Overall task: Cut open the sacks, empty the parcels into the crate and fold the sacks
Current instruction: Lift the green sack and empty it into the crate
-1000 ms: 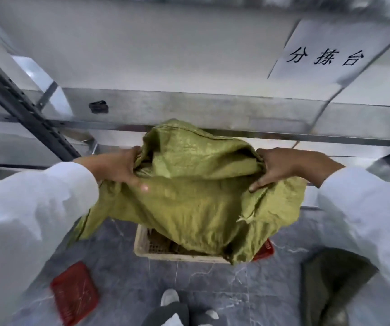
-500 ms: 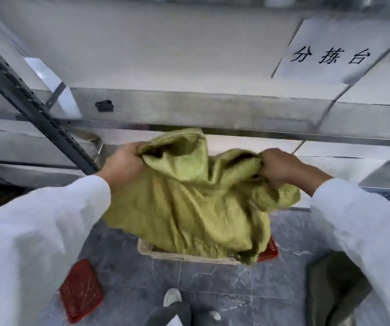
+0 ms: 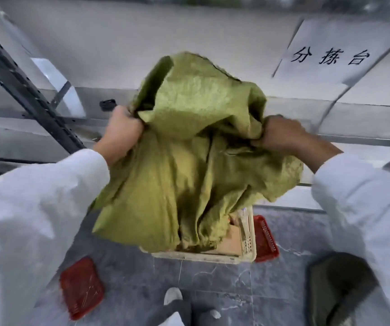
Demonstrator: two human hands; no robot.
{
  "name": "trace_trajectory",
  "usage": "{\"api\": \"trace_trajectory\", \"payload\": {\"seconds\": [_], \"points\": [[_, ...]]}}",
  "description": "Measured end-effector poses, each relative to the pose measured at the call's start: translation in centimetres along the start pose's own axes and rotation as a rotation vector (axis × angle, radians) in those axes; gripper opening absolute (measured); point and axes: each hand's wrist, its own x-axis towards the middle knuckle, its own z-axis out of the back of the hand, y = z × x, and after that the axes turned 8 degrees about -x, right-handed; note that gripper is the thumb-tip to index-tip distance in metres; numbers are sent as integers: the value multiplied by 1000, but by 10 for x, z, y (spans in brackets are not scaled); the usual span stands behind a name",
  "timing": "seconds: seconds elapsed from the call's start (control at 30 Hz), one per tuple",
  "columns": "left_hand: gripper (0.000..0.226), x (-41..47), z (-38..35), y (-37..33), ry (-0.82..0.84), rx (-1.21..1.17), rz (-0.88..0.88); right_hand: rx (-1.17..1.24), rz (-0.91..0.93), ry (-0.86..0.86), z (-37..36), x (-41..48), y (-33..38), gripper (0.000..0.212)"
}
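Firmly, the left hand [image 3: 123, 130] grips a bunched fistful of the green sack [image 3: 189, 161], fingers curled round the cloth. The right hand [image 3: 281, 135] does the same on the opposite side, knuckles up and cloth gathered in its fist. Between the two hands the sack's upper end puffs up in a loose hump. Below them the rest hangs in long folds, and its lower end drops into the pale crate [image 3: 201, 256] standing on the floor beneath the hands.

A brown parcel [image 3: 230, 238] shows in the crate just under the sack's hem, toward the right hand's side, so the emptying seems under way or nearly done. Whether anything is left inside the cloth cannot be told.

To do this well, the person would best lift both fists evenly, so that the hanging end remains within the crate walls and nothing spills onto the tiles. Short shakes would serve better than one big swing, since woven cloth probably catches on box corners. The grips look well placed for that, set apart enough to hold the sack wide.

Further out, a red tray [image 3: 265, 238] lies just beside the crate on the right hand's side. A second red tray [image 3: 81, 287] lies on the floor below the left sleeve, and a dark heap [image 3: 337, 285] sits under the right sleeve.
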Motion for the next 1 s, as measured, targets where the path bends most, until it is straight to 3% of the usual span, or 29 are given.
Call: {"api": "trace_trajectory", "payload": {"seconds": [0.03, 0.1, 0.17, 0.23, 0.37, 0.43, 0.53, 0.57, 0.63, 0.7, 0.77, 0.8, 0.87, 0.93, 1.0], "points": [[12, 8, 6, -4, -48, -33, 39, 14, -41, -40, 6, 1, -4, 34], [10, 9, 10, -7, 80, 29, 74, 132, -95, -208, 11, 8, -7, 35], [10, 1, 9, -3, 91, 48, 120, 49, -46, -92, 13, 4, -2, 34], [10, 2, 15, -3, -53, -34, 131, -24, -23, -50, 6, -3, -7, 34], [18, 13, 41, -38, -334, -309, -40, 71, -17, -329, 42, -4, -6, 36], [29, 24, 50, -59, -254, -349, -58, 116, 0, -443, 74, -5, -1, 40], [42, 36, 49, -71, 21, -362, 9, 228, 5, -633, 100, -13, -1, 57], [35, 23, 38, -74, 177, -262, 54, 215, 10, -590, 97, -14, -1, 55], [28, 0, 3, -66, 484, 59, 102, 86, 55, -267, 74, -18, -2, 40], [28, -13, -25, -50, 418, -12, 79, 39, 25, -114, 55, -23, -11, 32], [19, -8, -23, -42, 168, -252, 29, 167, -14, -254, 49, -27, -20, 39], [18, -5, -20, -36, 141, -284, 64, 193, -27, -278, 42, -26, -25, 43], [34, -11, -17, -28, 356, -60, 115, 51, 5, -35, 20, -29, -29, 46], [32, -14, -17, -18, 263, -25, 103, -77, 40, 180, 0, -39, -32, 53], [29, -12, -23, -26, 184, -168, 66, 127, 87, 173, -14, -44, -33, 73]]}}
